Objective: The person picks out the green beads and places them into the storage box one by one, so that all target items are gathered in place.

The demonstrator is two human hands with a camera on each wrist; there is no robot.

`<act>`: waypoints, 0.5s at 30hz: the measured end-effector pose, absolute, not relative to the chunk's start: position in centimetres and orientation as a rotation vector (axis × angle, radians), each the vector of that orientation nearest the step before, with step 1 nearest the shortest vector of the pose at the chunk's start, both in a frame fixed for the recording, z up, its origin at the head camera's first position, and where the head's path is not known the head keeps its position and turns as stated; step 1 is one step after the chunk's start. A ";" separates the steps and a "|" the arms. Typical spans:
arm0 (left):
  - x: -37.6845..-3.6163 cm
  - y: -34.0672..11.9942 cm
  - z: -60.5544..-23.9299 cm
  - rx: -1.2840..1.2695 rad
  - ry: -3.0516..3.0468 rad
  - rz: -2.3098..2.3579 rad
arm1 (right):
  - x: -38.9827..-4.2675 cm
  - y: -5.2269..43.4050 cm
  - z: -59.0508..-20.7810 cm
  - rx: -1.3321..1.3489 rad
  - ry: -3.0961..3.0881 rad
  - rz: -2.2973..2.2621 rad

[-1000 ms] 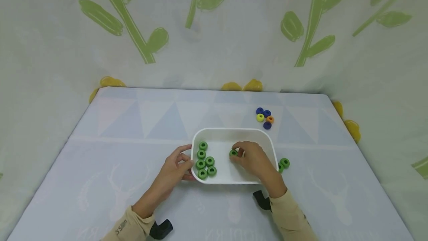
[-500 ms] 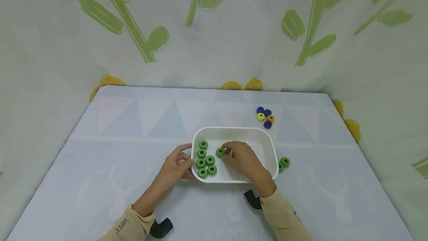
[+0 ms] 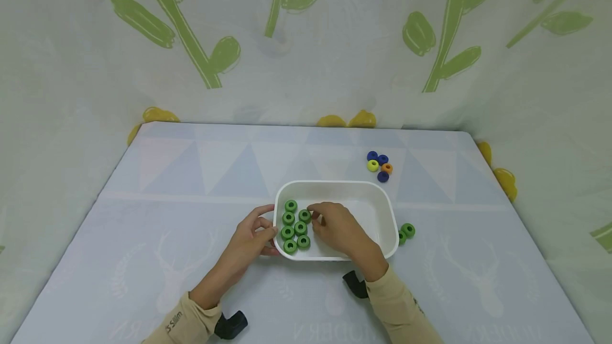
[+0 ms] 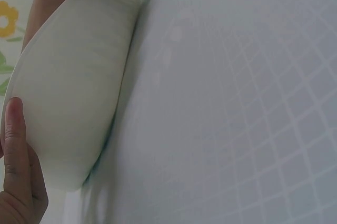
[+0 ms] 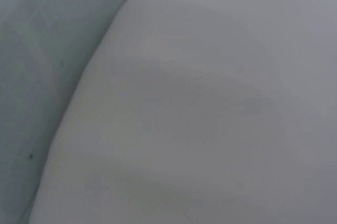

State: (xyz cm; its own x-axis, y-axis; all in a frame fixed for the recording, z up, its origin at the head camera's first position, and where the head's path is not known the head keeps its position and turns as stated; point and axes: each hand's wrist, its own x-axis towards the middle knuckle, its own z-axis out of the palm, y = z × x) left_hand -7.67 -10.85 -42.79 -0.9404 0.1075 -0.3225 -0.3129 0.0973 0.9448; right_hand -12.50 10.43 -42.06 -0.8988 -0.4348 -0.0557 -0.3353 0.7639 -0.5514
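Observation:
A white plastic tray (image 3: 354,203) with rounded corners sits on the table. Inside its left end, green ring-shaped beads (image 3: 288,218) stand in two columns. My left hand (image 3: 252,235) holds the tray's left end; in the left wrist view its thumb (image 4: 16,129) lies against the outer wall, up near the rim. Reaching over the tray's front, my right hand (image 3: 337,227) pinches one green bead (image 3: 304,216) at the top of the second column. The right wrist view is filled by the blurred white tray wall (image 5: 184,119), with no fingers showing.
Two more green beads (image 3: 407,230) lie just outside the tray's right end, one partly hidden by it. Behind the tray is a small cluster of blue, yellow (image 3: 373,165) and orange beads (image 3: 387,168). A leaf-patterned cloth (image 3: 315,78) rises beyond the table's back edge.
My right hand has moved left across the tray with the green bead, bringing it from the middle to the other green beads. The left hand has stayed at the tray's end.

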 end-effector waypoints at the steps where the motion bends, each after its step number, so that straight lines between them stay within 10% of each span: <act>1: -7.7 -10.8 -42.8 -0.205 2.073 1.912 | -12.5 10.4 -42.1 -0.622 2.777 -0.817; 15: -7.7 -10.8 -43.0 -0.207 2.064 1.923 | -12.4 10.0 -42.1 -0.644 2.749 -0.855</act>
